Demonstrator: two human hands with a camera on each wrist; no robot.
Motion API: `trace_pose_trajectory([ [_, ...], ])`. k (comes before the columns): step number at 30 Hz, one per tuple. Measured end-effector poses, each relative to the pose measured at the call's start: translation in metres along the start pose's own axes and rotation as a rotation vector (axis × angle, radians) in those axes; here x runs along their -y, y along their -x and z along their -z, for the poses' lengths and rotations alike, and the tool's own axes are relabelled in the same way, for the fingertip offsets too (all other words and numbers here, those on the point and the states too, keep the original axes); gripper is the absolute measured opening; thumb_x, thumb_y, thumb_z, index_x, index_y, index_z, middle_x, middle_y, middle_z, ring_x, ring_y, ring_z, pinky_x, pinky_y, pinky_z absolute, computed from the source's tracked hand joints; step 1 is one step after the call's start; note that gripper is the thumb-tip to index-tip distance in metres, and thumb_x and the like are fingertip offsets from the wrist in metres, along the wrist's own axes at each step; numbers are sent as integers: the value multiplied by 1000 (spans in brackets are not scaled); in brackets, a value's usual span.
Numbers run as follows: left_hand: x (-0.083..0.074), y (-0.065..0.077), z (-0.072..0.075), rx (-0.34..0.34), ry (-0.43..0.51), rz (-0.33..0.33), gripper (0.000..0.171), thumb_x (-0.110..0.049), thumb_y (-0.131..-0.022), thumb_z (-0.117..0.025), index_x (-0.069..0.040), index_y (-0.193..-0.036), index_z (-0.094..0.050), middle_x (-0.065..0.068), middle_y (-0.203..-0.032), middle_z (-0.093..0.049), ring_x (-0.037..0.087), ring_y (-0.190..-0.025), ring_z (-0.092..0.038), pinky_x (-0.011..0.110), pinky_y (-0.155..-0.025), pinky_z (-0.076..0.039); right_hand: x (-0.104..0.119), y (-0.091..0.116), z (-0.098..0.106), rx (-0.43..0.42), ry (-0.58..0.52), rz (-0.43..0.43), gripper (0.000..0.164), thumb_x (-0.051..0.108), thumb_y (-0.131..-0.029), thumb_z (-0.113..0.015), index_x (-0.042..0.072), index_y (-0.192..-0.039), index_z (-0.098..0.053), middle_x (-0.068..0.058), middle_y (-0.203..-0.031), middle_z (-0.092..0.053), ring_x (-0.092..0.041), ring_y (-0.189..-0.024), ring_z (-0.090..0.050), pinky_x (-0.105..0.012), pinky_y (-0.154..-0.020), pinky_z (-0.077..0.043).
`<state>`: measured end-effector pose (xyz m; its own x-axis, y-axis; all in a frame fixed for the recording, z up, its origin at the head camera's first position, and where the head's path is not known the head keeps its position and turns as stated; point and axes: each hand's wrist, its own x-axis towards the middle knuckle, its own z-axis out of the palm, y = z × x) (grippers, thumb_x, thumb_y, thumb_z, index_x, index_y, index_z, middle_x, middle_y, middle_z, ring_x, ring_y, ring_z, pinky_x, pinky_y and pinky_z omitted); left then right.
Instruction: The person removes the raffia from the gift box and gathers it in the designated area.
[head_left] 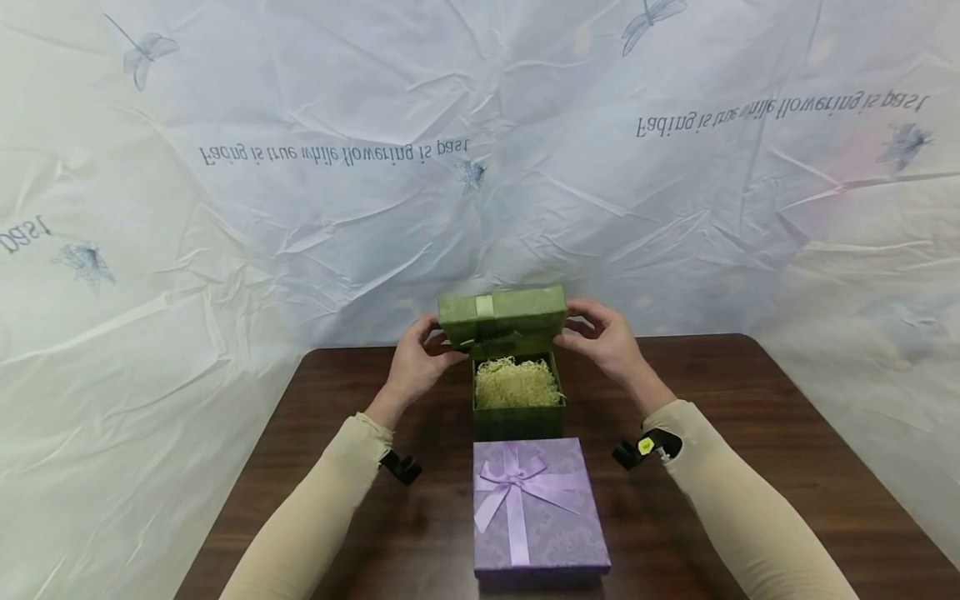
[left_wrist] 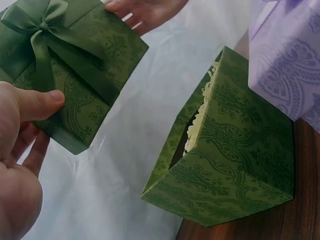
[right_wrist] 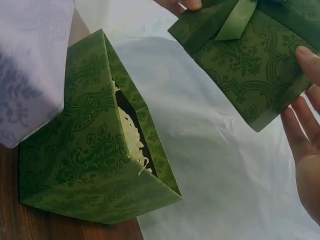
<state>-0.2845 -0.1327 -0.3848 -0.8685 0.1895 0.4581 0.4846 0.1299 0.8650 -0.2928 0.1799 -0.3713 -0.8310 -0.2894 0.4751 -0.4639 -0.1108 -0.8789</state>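
Both hands hold up a green patterned box lid (head_left: 517, 312) with a ribbon bow, tilted above and behind an uncovered green box (head_left: 519, 423). My left hand (head_left: 418, 362) grips the lid's left end, its thumb on the top face beside the bow in the left wrist view. At the other end, my right hand (head_left: 606, 340) pinches the lid between thumb and fingers, as the right wrist view (right_wrist: 309, 145) shows with that hand. Pale yellow shredded paper (head_left: 517, 383) fills the box. Lid and box are apart in both wrist views.
A purple gift box (head_left: 558, 533) with a lilac ribbon bow stands on the near side of the green box. Both are on a dark wooden table (head_left: 322, 417). White printed sheeting (head_left: 360, 217) hangs behind the table and along its sides.
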Motion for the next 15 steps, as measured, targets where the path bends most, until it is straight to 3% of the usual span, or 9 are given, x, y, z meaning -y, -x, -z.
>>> trace_pose_trajectory([
  [6, -3, 2, 0, 17, -23, -103, 50, 13, -75, -76, 3, -119, -56, 20, -121, -53, 37, -113, -59, 37, -94, -55, -1, 2, 1, 23, 8, 81, 48, -11, -79, -74, 9, -122, -66, 1, -121, -56, -13, -110, -62, -27, -94, -54],
  [15, -27, 8, 0, 24, -90, -191, 45, 13, -77, -74, 7, -118, -57, 23, -120, -53, 28, -109, -57, 49, -95, -52, 0, 2, 2, 44, 30, 135, 47, -12, -78, -74, 1, -122, -64, 1, -123, -57, -13, -115, -59, -29, -100, -50],
])
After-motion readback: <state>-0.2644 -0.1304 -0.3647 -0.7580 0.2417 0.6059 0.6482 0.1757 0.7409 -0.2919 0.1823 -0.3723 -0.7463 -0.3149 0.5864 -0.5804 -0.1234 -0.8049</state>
